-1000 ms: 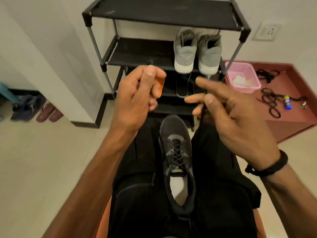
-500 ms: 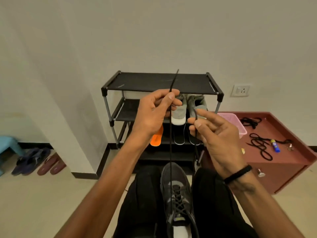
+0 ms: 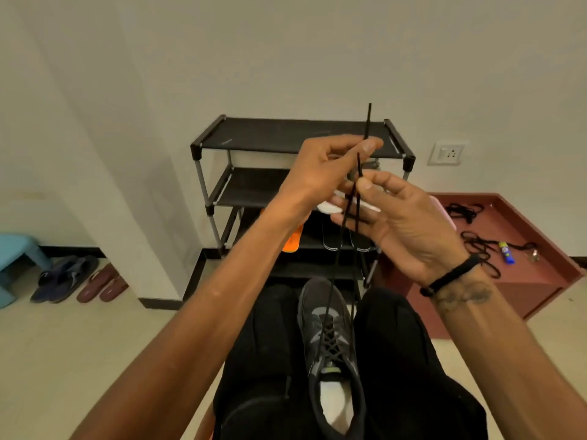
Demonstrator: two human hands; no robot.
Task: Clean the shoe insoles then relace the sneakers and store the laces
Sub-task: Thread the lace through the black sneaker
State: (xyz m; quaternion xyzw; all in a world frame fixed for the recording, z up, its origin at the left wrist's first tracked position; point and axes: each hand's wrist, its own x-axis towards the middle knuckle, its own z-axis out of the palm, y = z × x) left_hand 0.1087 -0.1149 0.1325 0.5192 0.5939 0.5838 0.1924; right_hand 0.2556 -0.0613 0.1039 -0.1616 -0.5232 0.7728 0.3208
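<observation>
A black sneaker (image 3: 330, 341) rests between my thighs, toe pointing away, with a black lace (image 3: 333, 271) threaded through its eyelets. Both lace ends run taut up to my hands. My left hand (image 3: 320, 173) pinches one end between thumb and forefinger, its tip sticking up above the fingers. My right hand (image 3: 397, 217) pinches the other end just below and to the right, its other fingers spread. The two hands nearly touch in front of the shoe rack. A pale insole shows inside the sneaker.
A black shoe rack (image 3: 286, 138) stands against the wall with an orange insole (image 3: 293, 242) and dark insoles on a lower shelf. Right of it, a maroon ledge (image 3: 540, 281) holds loose black laces (image 3: 476, 246) and a small blue tube (image 3: 505, 251). Sandals (image 3: 79, 281) and a blue stool (image 3: 16, 255) sit at the left.
Both hands rose and drew the lace ends up taut from the sneaker. My left hand moved right, close above my right hand. The camera tilted up.
</observation>
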